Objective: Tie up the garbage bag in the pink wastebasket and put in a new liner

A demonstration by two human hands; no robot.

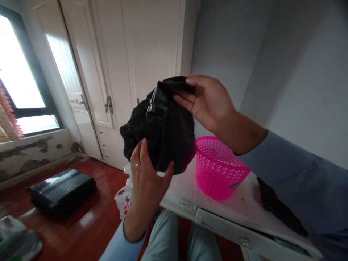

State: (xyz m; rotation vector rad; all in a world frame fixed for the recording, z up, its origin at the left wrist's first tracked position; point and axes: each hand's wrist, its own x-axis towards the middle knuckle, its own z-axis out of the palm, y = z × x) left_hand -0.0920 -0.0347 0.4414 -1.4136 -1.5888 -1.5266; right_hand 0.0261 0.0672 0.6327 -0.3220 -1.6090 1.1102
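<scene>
Blk plastic bag (171, 137) pinched at 1 o'clock by R hand (213, 105), fingers closed; steadied at 7 by L hand (148, 181), fingers spread. Best tensioned lightly, evenly, to avoid tears.

Black bag (176, 134) is hiding its own inside from me, also part of wardrobe (152, 43) behind. Right forearm (241, 132) is covering bit of pink basket's (217, 177) far rim. Right sleeve (288, 170) is overlapping dark item (277, 206) on table (182, 185); I'm not making out what it is. Print on small white bag (123, 199) is showing too small for reading. Picture edges are cutting off window (21, 65), floor bag (19, 241), both sleeves, trousers (163, 235).
</scene>
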